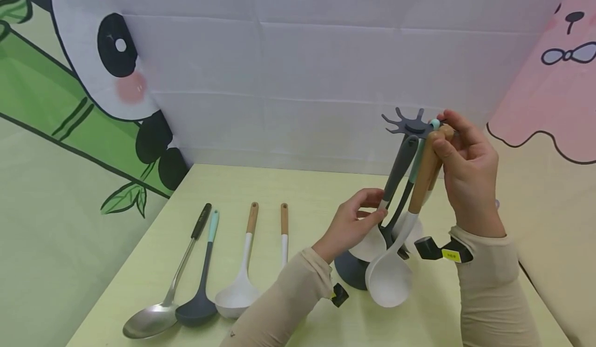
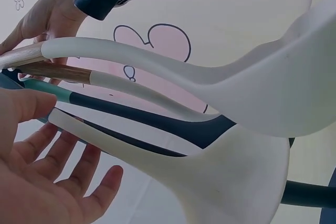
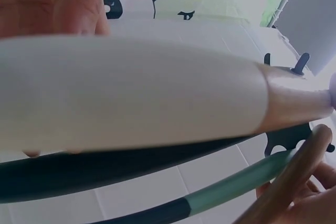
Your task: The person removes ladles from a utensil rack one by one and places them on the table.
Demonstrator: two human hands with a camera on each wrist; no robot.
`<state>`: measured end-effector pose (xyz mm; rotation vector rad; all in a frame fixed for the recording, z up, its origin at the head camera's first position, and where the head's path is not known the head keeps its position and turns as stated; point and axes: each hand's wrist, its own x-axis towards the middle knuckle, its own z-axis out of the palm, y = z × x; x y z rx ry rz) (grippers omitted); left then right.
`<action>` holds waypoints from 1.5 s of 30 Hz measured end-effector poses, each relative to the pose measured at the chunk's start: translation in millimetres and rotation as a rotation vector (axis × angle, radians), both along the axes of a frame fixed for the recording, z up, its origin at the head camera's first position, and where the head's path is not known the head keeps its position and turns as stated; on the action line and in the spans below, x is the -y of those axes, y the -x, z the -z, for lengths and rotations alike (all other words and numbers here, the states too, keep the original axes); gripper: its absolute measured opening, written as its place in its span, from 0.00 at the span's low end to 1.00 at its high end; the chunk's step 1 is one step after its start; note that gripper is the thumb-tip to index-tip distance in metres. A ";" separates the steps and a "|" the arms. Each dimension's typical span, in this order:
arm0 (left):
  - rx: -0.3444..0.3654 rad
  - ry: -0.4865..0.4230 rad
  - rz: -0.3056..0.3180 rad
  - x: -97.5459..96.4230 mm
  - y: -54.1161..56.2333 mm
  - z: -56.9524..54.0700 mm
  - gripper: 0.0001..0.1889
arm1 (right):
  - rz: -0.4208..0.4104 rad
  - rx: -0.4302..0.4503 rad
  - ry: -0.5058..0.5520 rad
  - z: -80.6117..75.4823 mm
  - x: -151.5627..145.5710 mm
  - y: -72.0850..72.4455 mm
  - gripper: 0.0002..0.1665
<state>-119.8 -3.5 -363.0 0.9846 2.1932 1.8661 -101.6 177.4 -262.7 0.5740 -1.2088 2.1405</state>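
A dark grey utensil stand with several curved hooks (image 1: 412, 124) on top carries a bunch of hanging kitchen tools. My right hand (image 1: 472, 174) is at the hooks, thumb and fingers pinching the top of a wooden-handled white ladle (image 1: 390, 282). Lower down, my left hand (image 1: 351, 223) holds a white utensil with a dark grey handle (image 1: 401, 163) where handle meets neck. Between them hangs a teal-handled dark utensil (image 1: 416, 161); another wooden handle (image 2: 63, 71) shows behind the ladle in the left wrist view. White bowls partly hide the stand's base (image 1: 349, 272).
On the pale table (image 1: 321, 181), left of the stand, lie a steel spoon (image 1: 151, 321) with a black handle, a teal-handled dark ladle (image 1: 197, 311), a wooden-handled white ladle (image 1: 237, 295) and another wooden-handled utensil (image 1: 284, 223), partly behind my left forearm. A cartoon-printed cloth hangs behind.
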 end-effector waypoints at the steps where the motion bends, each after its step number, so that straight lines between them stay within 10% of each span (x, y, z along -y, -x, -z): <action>1: 0.000 -0.003 -0.006 -0.1 -0.2 0.2 0.19 | -0.002 -0.001 0.004 -0.2 0.5 -0.2 0.23; 45: 0.025 -0.052 -0.041 12.6 4.2 -3.8 0.11 | 0.151 0.049 -0.082 -4.8 12.4 -6.2 0.22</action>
